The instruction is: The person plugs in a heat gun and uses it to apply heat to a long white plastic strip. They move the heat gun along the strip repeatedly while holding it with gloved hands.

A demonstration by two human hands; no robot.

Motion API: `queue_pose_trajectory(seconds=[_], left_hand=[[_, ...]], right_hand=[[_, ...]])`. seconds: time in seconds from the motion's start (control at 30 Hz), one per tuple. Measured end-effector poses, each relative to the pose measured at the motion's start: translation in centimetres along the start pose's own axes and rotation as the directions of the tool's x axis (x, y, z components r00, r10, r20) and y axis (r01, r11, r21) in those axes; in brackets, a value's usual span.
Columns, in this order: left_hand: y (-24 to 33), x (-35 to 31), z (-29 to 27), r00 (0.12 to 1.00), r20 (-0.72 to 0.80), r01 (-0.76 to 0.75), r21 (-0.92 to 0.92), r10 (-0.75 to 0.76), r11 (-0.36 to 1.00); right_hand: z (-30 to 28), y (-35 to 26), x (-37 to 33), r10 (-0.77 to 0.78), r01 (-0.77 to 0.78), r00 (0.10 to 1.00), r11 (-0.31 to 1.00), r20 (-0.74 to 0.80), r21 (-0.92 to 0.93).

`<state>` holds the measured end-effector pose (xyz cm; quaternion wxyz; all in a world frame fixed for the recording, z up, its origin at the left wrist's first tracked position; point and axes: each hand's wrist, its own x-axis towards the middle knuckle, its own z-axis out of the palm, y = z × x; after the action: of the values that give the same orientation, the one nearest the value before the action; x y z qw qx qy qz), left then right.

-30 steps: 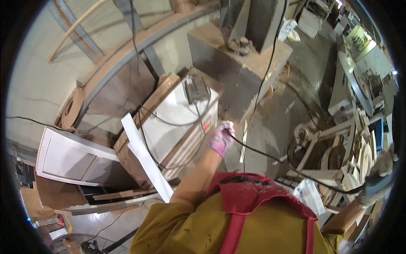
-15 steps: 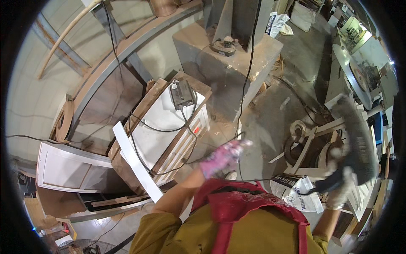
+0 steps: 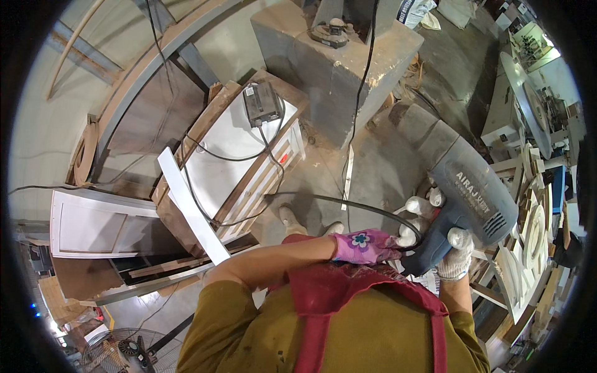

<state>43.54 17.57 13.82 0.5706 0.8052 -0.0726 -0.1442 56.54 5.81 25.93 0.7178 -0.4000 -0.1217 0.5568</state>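
A grey and dark-blue pistol-shaped power blower [image 3: 466, 180] is held in front of me at the right, its wide barrel pointing to the far left. My right hand [image 3: 457, 252], in a white glove, is closed on its grip. My left hand [image 3: 367, 245], in a pink flowered glove, is closed at the grip's lower end, where the black cord [image 3: 373, 207] meets it. What exactly the left fingers pinch is partly hidden. That cord leads left toward a black power box [image 3: 262, 102] lying on a stack of white panels [image 3: 227, 130].
Past the panels stands a dusty grey machine base [image 3: 329, 81], with a black cable [image 3: 356, 118] hanging before it. White frames and cut pieces [image 3: 525, 267] are piled at the right. White cabinet parts [image 3: 102, 227] and a fan [image 3: 118, 351] are at the left.
The blower has swung from the far right edge toward the middle, with my right hand on it. My left hand has moved right and down to its grip.
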Motion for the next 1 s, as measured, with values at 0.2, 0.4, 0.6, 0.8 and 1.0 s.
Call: queue_pose_trajectory(seconds=[0.2,0.4,0.6,0.8,1.0], left_hand=[[0.3,1.5,-2.6,0.828,-0.431,-0.548,-0.494,0.357,0.675],[-2.3,-1.3,-6.6,0.791,-0.427,-0.611,-0.58,-0.438,-0.538],[-3.1,-8.2,-13.3,0.569,-0.753,-0.811,-0.58,-0.33,-0.074],[0.5,-11.0,-15.9,0.051,-0.792,-0.821,-0.38,-0.609,0.426],[4.0,-11.0,-14.7,-0.034,-0.883,-0.627,-0.346,-0.469,0.698]], right_hand=[[-1.0,0.4,-1.1,0.029,-0.026,0.994,0.999,0.11,-0.027],[-4.9,-0.2,-3.9,0.042,-0.031,0.998,0.966,0.038,-0.256],[-6.6,0.3,-5.6,0.065,-0.068,0.997,0.995,-0.047,-0.067],[-7.3,1.9,-5.1,0.044,-0.055,0.996,0.986,-0.074,-0.157],[-8.8,2.5,-5.3,0.069,-0.07,0.997,0.997,-0.024,-0.041]])
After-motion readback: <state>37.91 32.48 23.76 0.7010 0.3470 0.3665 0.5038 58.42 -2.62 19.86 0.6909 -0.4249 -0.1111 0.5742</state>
